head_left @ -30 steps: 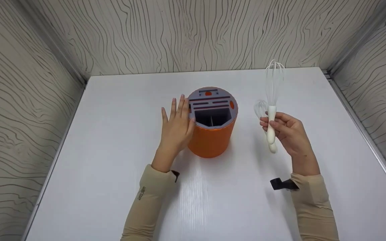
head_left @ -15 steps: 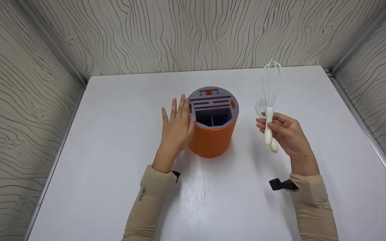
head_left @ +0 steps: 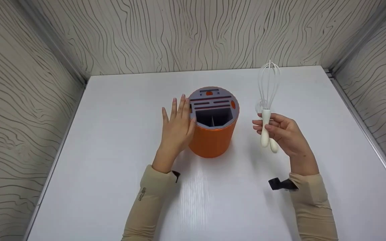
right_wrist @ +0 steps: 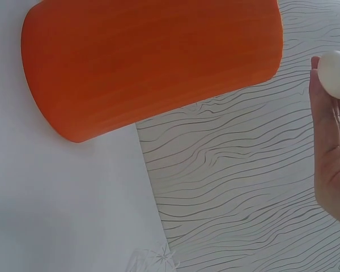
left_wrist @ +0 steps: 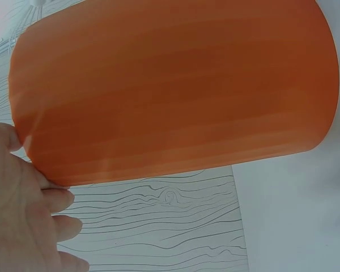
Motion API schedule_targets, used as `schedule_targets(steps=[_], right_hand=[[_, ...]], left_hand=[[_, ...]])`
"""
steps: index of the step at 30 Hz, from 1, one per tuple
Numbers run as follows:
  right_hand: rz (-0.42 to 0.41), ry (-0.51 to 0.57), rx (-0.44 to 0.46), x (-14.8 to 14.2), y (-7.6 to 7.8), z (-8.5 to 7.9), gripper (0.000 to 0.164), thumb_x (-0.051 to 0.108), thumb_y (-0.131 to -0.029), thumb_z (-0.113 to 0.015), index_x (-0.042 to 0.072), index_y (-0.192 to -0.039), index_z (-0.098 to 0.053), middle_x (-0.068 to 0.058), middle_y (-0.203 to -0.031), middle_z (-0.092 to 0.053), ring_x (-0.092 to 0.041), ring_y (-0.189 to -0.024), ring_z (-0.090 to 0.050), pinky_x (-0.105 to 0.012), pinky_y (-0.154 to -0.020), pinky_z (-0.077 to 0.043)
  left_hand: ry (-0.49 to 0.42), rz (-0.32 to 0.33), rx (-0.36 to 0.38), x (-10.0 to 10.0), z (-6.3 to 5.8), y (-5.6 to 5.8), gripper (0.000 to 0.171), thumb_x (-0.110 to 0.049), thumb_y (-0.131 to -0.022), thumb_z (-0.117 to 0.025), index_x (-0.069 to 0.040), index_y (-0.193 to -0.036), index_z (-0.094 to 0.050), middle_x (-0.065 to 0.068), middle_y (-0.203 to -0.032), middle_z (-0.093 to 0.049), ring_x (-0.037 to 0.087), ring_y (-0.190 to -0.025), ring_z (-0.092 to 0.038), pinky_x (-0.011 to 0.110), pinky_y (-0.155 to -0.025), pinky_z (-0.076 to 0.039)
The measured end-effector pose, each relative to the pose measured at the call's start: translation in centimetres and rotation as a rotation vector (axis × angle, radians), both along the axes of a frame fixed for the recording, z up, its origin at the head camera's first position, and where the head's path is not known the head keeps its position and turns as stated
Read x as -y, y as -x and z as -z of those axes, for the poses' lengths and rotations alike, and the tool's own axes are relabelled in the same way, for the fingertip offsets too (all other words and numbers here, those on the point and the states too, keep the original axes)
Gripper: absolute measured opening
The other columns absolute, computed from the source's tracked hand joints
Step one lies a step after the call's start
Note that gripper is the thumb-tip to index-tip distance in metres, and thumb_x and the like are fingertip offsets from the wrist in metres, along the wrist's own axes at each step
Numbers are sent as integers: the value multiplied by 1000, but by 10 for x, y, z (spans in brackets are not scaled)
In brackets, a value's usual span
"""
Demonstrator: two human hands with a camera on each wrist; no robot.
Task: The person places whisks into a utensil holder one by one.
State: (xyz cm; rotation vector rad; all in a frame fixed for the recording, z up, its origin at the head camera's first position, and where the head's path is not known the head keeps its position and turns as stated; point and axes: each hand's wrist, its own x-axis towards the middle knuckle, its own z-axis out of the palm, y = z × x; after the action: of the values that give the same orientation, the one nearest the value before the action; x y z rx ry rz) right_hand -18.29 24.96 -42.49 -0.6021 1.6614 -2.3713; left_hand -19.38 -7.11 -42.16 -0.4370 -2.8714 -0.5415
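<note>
An orange cylindrical knife block (head_left: 211,142) with a grey slotted top stands upright mid-table. My left hand (head_left: 177,132) rests along its left rim with straight fingers, its thumb near the open compartments (head_left: 214,117). To the right, my right hand (head_left: 285,134) pinches the white handle of a whisk (head_left: 265,127), wires pointing up, apart from the block. The handle's rounded end shows in the right wrist view. Behind this hand is a second whisk (head_left: 273,146), partly hidden; it appears to lie on the table, its wires (right_wrist: 158,259) low in the right wrist view.
The white table (head_left: 112,140) carries the block. Wood-patterned panels (head_left: 186,36) rise at its back and both sides. Black camera mounts sit on the wrists, one of them a black clip (head_left: 281,184) on the right sleeve.
My right hand has moved slightly left toward the block with its whisk, whose wires now overlap the second whisk's head. The left hand and the block have stayed put.
</note>
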Motion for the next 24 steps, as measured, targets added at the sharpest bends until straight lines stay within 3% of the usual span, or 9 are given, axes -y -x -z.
schedule_targets(steps=[2,11,18,24], right_hand=[[-6,7,-6,1,0,0,35,-14,-91,-42,-4,-121,-58,-16,-107,-68,-24,-95,-67,-32,-83,-52],[22,-46,13,0,-1,-3,33,-12,-91,-45,-10,-122,-54,-14,-105,-69,-22,-94,-67,-32,-83,-52],[-7,-32,-5,1,-1,-4,35,-13,-92,-43,-4,-122,-57,-14,-107,-68,-23,-97,-66,-33,-86,-50],[-15,-25,-25,3,-2,-5,33,-13,-92,-42,-11,-123,-52,-15,-108,-67,-24,-97,-66,-34,-87,-50]], left_hand=[[-3,1,-4,0,0,0,61,-34,-99,-31,-2,-150,-18,10,-157,-13,31,-143,-7,59,-109,-1],[1,-3,8,0,0,0,61,-33,-99,-31,-2,-150,-17,10,-157,-12,31,-143,-7,59,-109,-1],[1,-2,3,0,0,-1,61,-33,-100,-30,-2,-150,-17,10,-157,-12,31,-143,-6,59,-109,0],[-1,0,-2,0,-1,-1,60,-33,-100,-30,-2,-150,-17,10,-157,-12,31,-143,-6,59,-109,-1]])
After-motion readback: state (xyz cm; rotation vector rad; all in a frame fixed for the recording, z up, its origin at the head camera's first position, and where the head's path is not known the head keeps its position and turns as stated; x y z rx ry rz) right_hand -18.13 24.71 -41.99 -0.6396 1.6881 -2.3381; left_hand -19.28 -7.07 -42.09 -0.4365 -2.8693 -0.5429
